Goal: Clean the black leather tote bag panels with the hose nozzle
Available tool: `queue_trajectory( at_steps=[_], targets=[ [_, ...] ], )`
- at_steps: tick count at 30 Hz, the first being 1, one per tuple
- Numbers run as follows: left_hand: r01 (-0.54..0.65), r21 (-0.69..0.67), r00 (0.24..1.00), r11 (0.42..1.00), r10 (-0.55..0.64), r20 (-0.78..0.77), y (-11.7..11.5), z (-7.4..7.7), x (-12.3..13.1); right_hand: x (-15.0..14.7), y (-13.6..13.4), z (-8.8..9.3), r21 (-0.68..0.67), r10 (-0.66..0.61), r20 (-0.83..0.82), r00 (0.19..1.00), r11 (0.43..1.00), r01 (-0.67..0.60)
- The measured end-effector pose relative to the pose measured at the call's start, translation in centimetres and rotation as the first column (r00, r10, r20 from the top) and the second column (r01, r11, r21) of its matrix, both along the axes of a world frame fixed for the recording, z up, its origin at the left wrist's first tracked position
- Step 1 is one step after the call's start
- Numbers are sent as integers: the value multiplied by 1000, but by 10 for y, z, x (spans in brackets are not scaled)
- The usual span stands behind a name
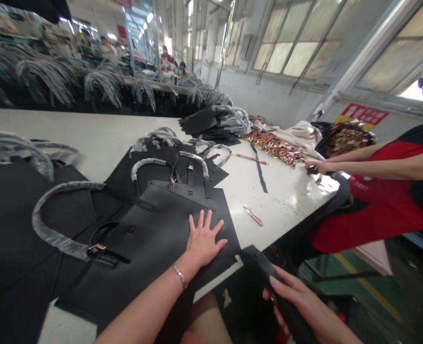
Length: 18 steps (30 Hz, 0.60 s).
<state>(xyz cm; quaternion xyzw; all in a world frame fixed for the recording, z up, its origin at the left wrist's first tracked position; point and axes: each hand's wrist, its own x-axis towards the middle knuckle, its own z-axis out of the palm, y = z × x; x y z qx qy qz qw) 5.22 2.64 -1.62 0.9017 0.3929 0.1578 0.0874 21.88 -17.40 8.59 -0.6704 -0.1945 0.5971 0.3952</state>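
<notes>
My left hand (205,239), with a bracelet at the wrist, lies flat with fingers spread on a black handbag panel (154,239) on the table. A handle wrapped in clear plastic (50,234) and a small strap with a gold buckle (97,249) are attached to this panel. My right hand (290,291) is closed around a long, dark object (256,260) with a blunt front end, just off the table's near edge; its exact kind is unclear. Beyond the left hand are more black panels with wrapped handles (193,157).
Pink-handled thread snips (253,215) and a black strip (259,172) lie on the white table (279,210). A pile of brown straps with gold buckles (274,145) is farther back. At right, a co-worker in a red apron (379,205) reaches over the table edge. Wrapped handles (47,79) hang behind.
</notes>
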Motion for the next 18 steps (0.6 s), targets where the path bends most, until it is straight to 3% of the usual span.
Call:
queue_trajectory(
  at_steps=[5,8,11,14,18],
  targets=[
    [13,17,1000,1000,-13,10,-1,-1,-1,-1,16,-7,-53,34,-83,996,998,-38],
    [20,15,1000,1000,-20,12,-1,-1,-1,-1,36,-9,26,21,-38,999,999,-20],
    [22,2,1000,1000,-22,13,0,-1,-2,2,50,-5,147,-93,84,992,986,80],
    [26,-11,999,1000,-25,21,1,-1,-3,7,49,2,184,-130,132,983,977,105],
    [53,-44,998,998,-52,31,-5,2,-9,11,39,-4,113,-96,153,983,990,79]
  ],
)
